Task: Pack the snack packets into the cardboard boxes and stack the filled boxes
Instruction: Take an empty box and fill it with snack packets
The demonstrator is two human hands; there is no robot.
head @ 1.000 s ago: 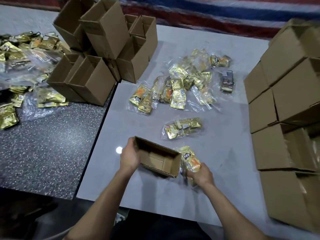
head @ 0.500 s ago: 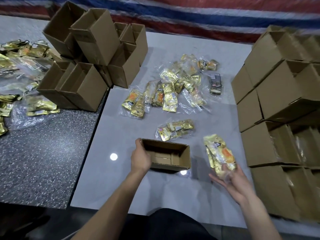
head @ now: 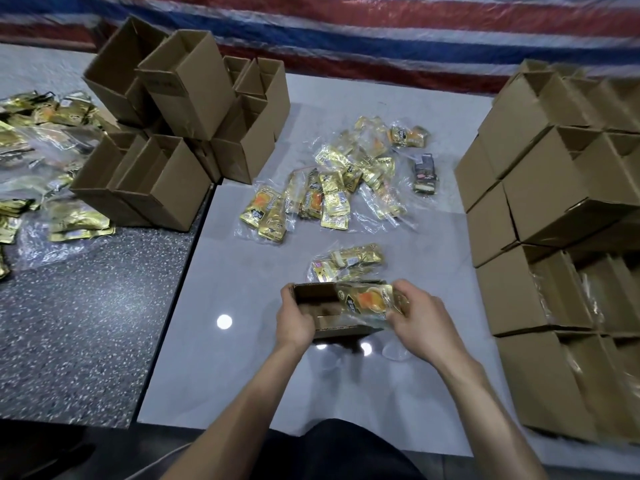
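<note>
L hand (head: 298, 318): fingers curled round left end of box (head: 320, 306), open top up. R hand (head: 420, 320): fingers pinch packet (head: 369, 301), lying across box's right end. More packets (head: 346, 261) on surface (head: 242, 375) just beyond fingers.

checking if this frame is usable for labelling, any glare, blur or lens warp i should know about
Head view: a round glare spot sits on the grey table left of the left hand; the snack packet gripped by the right hand over the open box is motion-blurred, its print unreadable; the stacked boxes at the right edge are soft and stretched by the wide lens.
</note>
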